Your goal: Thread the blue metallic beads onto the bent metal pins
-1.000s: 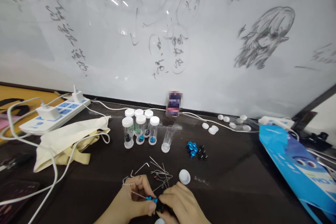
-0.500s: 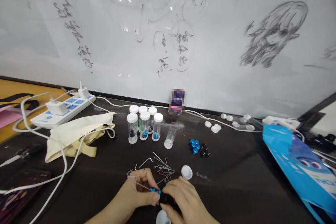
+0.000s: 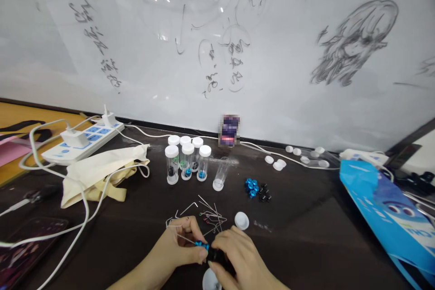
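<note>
Near the table's front edge, my left hand (image 3: 185, 247) is closed round a small shiny blue metal piece (image 3: 201, 245). A thin bent metal rod (image 3: 186, 239) runs from between my left fingers to this piece. My right hand (image 3: 239, 253) grips a black part (image 3: 220, 258), mostly hidden by the fingers, whose end meets the blue piece. Just beyond my hands lie several thin bent metal rods (image 3: 215, 216), some with coloured ends. A white cap (image 3: 241, 220) sits above my right hand, and a white cup-like cap (image 3: 210, 280) is below, partly covered.
Several clear tubes with white caps (image 3: 187, 163) stand behind, beside an uncapped clear tube (image 3: 220, 176). Blue pieces (image 3: 252, 187) and black pieces (image 3: 264, 192) lie in small piles. A power strip (image 3: 84, 142) and cables are left; a blue bag (image 3: 377, 208) is right.
My hands stay together in nearly the same place, with the black part showing slightly more between them. The view has shifted very slightly.
</note>
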`<state>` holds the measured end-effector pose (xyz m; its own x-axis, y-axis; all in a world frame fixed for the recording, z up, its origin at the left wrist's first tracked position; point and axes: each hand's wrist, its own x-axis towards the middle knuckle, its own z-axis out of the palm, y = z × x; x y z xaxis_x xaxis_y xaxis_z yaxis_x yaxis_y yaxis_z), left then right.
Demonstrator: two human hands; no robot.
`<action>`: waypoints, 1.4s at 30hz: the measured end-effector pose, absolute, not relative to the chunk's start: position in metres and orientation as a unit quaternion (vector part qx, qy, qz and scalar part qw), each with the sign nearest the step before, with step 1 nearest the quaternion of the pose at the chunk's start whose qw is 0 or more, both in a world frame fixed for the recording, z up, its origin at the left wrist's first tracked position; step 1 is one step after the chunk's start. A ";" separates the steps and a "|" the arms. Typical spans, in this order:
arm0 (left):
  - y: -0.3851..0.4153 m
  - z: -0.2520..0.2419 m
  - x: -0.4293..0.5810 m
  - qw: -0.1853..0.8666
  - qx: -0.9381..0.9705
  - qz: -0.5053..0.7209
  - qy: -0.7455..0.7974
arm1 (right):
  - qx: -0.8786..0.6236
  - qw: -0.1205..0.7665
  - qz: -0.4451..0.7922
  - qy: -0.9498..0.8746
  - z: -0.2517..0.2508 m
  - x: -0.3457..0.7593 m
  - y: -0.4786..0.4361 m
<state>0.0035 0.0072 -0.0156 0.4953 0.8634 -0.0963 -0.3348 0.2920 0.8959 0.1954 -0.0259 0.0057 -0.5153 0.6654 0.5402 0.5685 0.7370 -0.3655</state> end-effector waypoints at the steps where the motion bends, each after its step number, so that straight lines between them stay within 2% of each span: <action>1: 0.007 -0.016 0.004 0.747 0.437 0.401 0.301 | -0.352 0.338 0.069 -0.870 0.006 0.196 -0.026; 12: 0.004 -0.006 0.001 0.750 0.440 0.385 0.310 | -0.362 0.281 0.056 -0.887 0.003 0.195 -0.024; 20: 0.007 -0.013 0.001 0.744 0.445 0.395 0.305 | -0.349 0.321 0.059 -0.878 0.004 0.195 -0.026; 29: 0.004 -0.012 0.002 0.747 0.444 0.390 0.304 | -0.350 0.281 0.055 -0.892 0.003 0.195 -0.024; 42: 0.007 -0.014 -0.001 0.755 0.438 0.382 0.302 | -0.346 0.319 0.081 -0.879 0.008 0.195 -0.026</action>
<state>-0.0007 0.0071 -0.0137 0.5259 0.8419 -0.1210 -0.3126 0.3235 0.8931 0.1949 -0.0257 0.0082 -0.5574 0.6596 0.5042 0.5568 0.7475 -0.3623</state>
